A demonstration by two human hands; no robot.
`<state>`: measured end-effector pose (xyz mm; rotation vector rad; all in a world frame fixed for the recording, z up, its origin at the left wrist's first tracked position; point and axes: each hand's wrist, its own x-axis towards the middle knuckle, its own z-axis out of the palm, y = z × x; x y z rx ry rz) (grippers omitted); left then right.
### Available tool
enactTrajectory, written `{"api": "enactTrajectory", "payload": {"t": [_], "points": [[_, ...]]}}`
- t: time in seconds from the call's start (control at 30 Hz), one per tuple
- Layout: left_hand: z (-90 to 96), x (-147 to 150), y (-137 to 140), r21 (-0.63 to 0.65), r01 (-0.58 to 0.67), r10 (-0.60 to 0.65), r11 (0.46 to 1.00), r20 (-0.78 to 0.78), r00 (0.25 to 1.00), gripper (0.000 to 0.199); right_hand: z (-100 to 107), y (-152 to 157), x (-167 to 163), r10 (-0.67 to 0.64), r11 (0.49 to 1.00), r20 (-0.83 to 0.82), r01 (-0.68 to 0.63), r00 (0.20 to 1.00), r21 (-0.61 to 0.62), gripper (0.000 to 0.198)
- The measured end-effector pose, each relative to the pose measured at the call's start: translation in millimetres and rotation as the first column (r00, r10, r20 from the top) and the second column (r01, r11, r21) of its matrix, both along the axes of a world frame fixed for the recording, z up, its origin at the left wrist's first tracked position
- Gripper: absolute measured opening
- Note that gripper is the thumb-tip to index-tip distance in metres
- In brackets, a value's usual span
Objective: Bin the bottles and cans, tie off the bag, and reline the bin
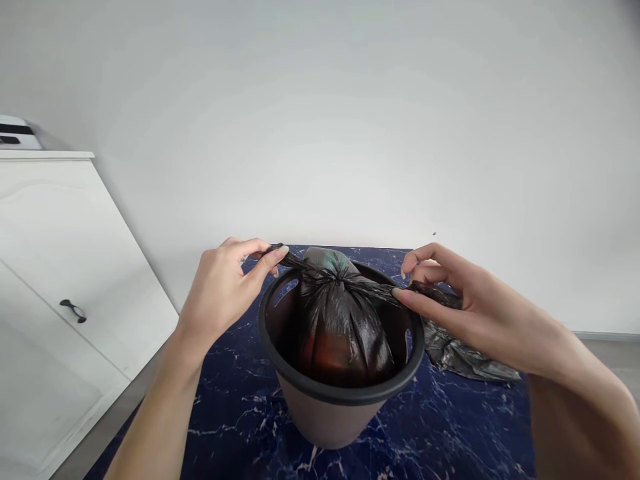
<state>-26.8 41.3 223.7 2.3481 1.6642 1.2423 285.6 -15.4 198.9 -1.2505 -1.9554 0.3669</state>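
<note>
A filled black garbage bag (pixel 345 333) sits inside a round bin (pixel 330 417) with a dark rim and cut-out handles. Its neck is gathered into a knot at the top, and something reddish shows faintly through the thin plastic. My left hand (pixel 233 277) pinches one twisted end of the bag, pulled out to the left above the rim. On the other side my right hand (pixel 460 300) grips the opposite end between thumb and fingers. Both ends are stretched away from the knot.
The bin stands on a dark blue marble-patterned table (pixel 230 407). Another piece of black plastic (pixel 465 357) lies crumpled on the right, partly behind my right hand. A white cabinet (pixel 75 240) with a black handle is at left, and a pale wall (pixel 320 120) rises behind.
</note>
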Motion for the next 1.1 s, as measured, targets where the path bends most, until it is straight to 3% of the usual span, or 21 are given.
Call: {"api": "enactTrajectory", "payload": {"t": [0.2,0.43,0.6,0.73,0.93,1.1], "points": [[8.7,9,-21,-0.028,0.139,-0.134,0.990,0.134,0.982,0.040,1,-4,4,-0.024,0.993,0.044,0.029,0.999,-0.111,0.025],[17.7,18,-47,0.125,0.153,-0.168,0.980,0.121,0.978,0.029,7,-18,-6,-0.086,0.994,0.086,0.091,0.993,-0.053,0.022],[19.1,29,-62,0.246,0.220,-0.232,0.944,0.023,0.972,0.022,8,-30,-26,-0.078,0.989,0.096,0.065,0.992,0.131,0.029],[12.6,37,-71,0.317,0.267,-0.268,0.910,-0.042,0.963,0.015,8,-34,-52,-0.094,0.982,0.047,0.085,0.995,0.172,0.021],[3.4,53,-89,0.332,0.339,-0.320,0.880,-0.112,0.941,0.016,6,-29,-67,-0.142,0.976,0.044,0.132,0.989,0.174,0.018],[2.0,59,-99,0.271,0.299,-0.288,0.915,-0.082,0.954,0.023,7,-30,-64,-0.090,0.988,0.065,0.081,0.994,0.130,0.014]]}}
